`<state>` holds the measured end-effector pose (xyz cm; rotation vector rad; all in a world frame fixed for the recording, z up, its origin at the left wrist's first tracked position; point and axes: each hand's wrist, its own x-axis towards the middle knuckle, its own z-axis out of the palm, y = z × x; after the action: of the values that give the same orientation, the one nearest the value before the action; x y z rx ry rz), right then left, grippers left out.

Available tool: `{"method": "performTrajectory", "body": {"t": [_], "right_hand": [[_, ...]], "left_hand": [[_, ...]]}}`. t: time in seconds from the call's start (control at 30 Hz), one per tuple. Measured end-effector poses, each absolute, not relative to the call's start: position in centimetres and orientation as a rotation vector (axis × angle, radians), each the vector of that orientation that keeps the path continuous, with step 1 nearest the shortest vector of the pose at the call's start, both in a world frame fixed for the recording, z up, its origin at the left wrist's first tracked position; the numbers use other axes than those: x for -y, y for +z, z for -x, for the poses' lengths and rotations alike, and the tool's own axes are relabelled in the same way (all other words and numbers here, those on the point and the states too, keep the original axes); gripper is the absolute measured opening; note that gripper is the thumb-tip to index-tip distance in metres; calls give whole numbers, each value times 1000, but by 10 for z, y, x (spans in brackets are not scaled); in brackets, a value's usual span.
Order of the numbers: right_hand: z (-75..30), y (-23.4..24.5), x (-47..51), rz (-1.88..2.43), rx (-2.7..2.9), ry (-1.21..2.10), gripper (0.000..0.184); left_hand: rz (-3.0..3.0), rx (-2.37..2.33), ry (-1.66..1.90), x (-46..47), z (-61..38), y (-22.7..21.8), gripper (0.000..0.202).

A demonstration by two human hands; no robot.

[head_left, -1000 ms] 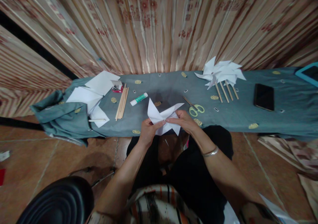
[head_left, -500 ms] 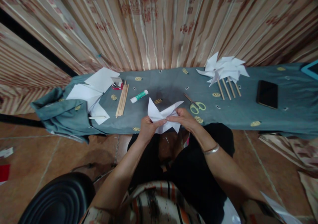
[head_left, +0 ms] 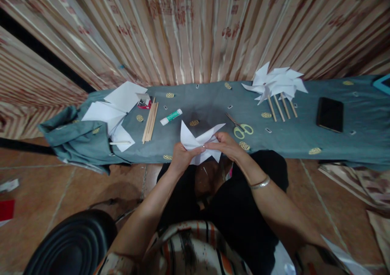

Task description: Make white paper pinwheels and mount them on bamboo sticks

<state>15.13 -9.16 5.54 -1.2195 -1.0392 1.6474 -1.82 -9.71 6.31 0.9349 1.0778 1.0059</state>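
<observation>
A white paper pinwheel (head_left: 201,141) with folded blades is held between both hands at the table's front edge. My left hand (head_left: 182,157) is closed on its left side, the thumb near the centre. From the right, my right hand (head_left: 227,146) grips it too, its thumb pressed at the middle. A small shiny spot shows between the thumbs; I cannot make out what it is. Fingers behind the paper are hidden. Just right of the pinwheel lie scissors (head_left: 243,131) with green handles, and to its upper left a glue stick (head_left: 171,117).
Wooden sticks (head_left: 150,122) lie beside a small red box (head_left: 144,101) of metal bits. White paper sheets (head_left: 105,112) are at the left. Several finished pinwheels (head_left: 276,84) on sticks rest at the back right, near a black phone (head_left: 330,114). A black stool (head_left: 71,244) stands lower left.
The view has shifted very slightly. Both hands keep nearly the same hold on the paper pinwheel, and nothing on the table has moved.
</observation>
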Motion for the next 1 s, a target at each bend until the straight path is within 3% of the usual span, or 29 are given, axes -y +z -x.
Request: {"method": "performTrajectory", "body": {"t": [1.0], "right_hand": [[-149, 62, 92, 1292, 1123, 1649, 23]], "left_hand": [[-778, -1079, 1008, 97, 18, 56, 36]]}}
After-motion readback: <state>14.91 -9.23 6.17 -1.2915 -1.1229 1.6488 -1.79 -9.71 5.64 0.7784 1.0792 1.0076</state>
